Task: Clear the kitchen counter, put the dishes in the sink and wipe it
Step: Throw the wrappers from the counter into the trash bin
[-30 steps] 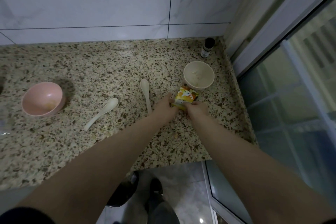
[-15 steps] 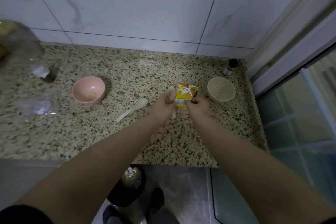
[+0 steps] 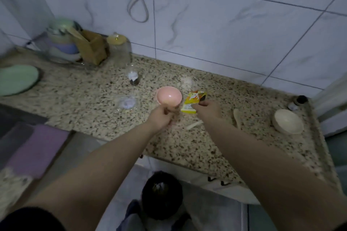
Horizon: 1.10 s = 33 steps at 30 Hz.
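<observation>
My right hand (image 3: 208, 108) grips a yellow snack packet (image 3: 193, 101) above the speckled counter (image 3: 206, 148). Just to its left, my left hand (image 3: 161, 116) is curled shut and no longer touches the packet; whether something small is in it I cannot tell. A pink bowl (image 3: 169, 96) sits right behind my left hand. A beige bowl (image 3: 288, 121) stands at the counter's right end. Two pale spoons lie between my arms and beside my right forearm, one (image 3: 194, 124) partly hidden, the other (image 3: 237, 118) more to the right.
A green plate (image 3: 16, 79), stacked bowls (image 3: 62, 45), a utensil holder (image 3: 92, 47) and a glass jar (image 3: 120, 50) crowd the back left. A small glass (image 3: 134, 78), clear plastic wrap (image 3: 126, 103), dark bottle (image 3: 298, 101), purple cloth (image 3: 35, 148) and floor bin (image 3: 161, 195) are also around.
The view has swung left, bringing the pink bowl near my hands. My left hand has come off the packet, which now hangs from my right hand alone, higher above the counter.
</observation>
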Tool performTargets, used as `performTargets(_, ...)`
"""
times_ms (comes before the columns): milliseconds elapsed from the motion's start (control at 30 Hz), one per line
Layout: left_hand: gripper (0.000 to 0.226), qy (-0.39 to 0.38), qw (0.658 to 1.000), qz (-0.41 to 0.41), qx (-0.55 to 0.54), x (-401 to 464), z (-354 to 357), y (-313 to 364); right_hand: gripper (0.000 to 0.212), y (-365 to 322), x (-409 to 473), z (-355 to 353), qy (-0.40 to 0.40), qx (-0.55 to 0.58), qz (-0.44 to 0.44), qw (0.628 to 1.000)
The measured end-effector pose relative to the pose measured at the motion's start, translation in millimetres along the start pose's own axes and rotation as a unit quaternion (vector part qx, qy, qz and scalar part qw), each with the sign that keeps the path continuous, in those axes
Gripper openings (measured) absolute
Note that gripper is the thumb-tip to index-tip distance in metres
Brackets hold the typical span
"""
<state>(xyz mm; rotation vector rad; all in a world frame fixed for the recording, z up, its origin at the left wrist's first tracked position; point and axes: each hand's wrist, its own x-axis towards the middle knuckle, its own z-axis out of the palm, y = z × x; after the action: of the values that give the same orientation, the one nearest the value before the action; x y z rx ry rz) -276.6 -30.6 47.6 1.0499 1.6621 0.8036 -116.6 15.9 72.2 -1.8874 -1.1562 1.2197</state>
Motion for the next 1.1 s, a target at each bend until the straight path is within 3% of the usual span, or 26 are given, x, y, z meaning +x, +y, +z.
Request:
performTargets(67, 0.016, 0.010, 1.000, -0.018, -0.004, -1.3, -33.8, -14.6, 0.030, -6.7, -12.5, 27.2, -0.013, 0.005, 0.019, 1.000)
performTargets(200, 0.011, 0.085, 0.993, -0.039, 0.068, 2.8, -104.8, -53.5, 0.025, -15.3, -31.2, 84.1, -0.031, 0.018, 0.043, 0.998)
performTargets(400, 0.034, 0.199, 0.968, -0.077, 0.131, 24.2, -175.0, -97.6, 0.014, -10.0, -52.5, 142.4, -0.068, -0.005, 0.048, 0.996)
performTargets(567, 0.062, 0.177, 0.969, -0.092, 0.149, 54.1, -193.0, -115.9, 0.015, 2.6, -66.1, 157.0, -0.061, -0.033, 0.040, 0.997)
performTargets(767, 0.080, 0.118, 0.981, -0.132, 0.082, 83.5, -183.7, -112.9, 0.020, 24.3, -62.9, 146.4, -0.025, 0.004, 0.078, 0.997)
performTargets(900, 0.076, 0.131, 0.977, -0.168, 0.027, 95.9, -177.0, -110.6, 0.022, 29.8, -56.2, 145.4, -0.007, 0.020, 0.106, 0.994)
performTargets(1100, 0.060, 0.143, 0.972, -0.181, 0.038, 114.7, -182.0, -115.7, 0.016, 35.4, -49.4, 151.7, -0.006, 0.022, 0.122, 0.992)
